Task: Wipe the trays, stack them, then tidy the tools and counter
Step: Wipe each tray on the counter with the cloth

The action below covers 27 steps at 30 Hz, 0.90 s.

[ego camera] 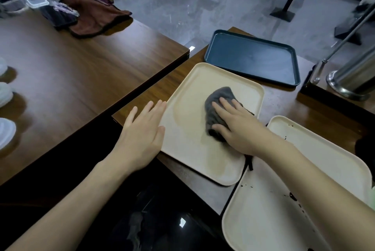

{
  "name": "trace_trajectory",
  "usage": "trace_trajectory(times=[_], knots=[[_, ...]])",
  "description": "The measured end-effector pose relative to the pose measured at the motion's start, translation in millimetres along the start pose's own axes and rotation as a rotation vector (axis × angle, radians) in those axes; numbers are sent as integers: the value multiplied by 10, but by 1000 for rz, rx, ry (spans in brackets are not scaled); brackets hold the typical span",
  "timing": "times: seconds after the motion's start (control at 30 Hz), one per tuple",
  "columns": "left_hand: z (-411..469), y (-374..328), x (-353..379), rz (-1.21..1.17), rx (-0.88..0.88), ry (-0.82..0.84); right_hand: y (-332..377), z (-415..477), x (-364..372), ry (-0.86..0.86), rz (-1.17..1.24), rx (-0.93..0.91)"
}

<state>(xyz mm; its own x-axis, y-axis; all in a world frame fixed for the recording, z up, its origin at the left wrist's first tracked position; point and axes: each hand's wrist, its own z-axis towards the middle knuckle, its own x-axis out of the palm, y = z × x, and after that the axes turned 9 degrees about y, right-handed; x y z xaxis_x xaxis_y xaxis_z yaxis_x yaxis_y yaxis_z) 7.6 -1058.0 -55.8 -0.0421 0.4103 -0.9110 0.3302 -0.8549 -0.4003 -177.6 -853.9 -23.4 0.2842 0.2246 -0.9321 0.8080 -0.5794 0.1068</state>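
A cream tray (188,88) lies on the counter in front of me. My right hand (237,127) presses a grey cloth (218,100) flat onto the tray's middle, fingers straight. Flat against the tray's left rim rests my left hand (142,131), fingers straight. To the right lies a second cream tray (269,216) speckled with dark spots, its near end under my right forearm. A dark blue tray (253,58) sits behind the cream one, near the counter's far edge.
A higher wooden counter (71,68) runs along the left, with a brown cloth (95,15) and dark items at its far end and white lids at its left edge. A steel cylinder (355,76) stands at the right. Beyond is grey floor.
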Motion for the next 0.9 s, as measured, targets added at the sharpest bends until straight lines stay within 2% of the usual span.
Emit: trace_trajectory(times=[0.1,0.2,0.27,0.33,0.43,0.5,0.67,0.77,0.9], knots=[[7,15,-18,-4,15,23,343,248,-28,-27,-15,-35],[19,35,-13,14,25,27,759,123,121,-39,-41,-263],[13,41,-9,28,15,43,775,66,115,-12,-26,-349],[16,56,-24,64,17,78,607,294,-5,-50,-11,-307],[9,62,-44,84,10,120,348,777,-243,-121,37,-63],[9,54,-52,72,8,122,405,843,-229,-141,44,19],[15,68,-47,76,20,118,793,266,21,-131,-29,-216],[9,61,-51,72,34,123,748,247,25,-105,-12,-220],[9,66,-64,53,34,149,531,579,-81,-164,-11,-157]])
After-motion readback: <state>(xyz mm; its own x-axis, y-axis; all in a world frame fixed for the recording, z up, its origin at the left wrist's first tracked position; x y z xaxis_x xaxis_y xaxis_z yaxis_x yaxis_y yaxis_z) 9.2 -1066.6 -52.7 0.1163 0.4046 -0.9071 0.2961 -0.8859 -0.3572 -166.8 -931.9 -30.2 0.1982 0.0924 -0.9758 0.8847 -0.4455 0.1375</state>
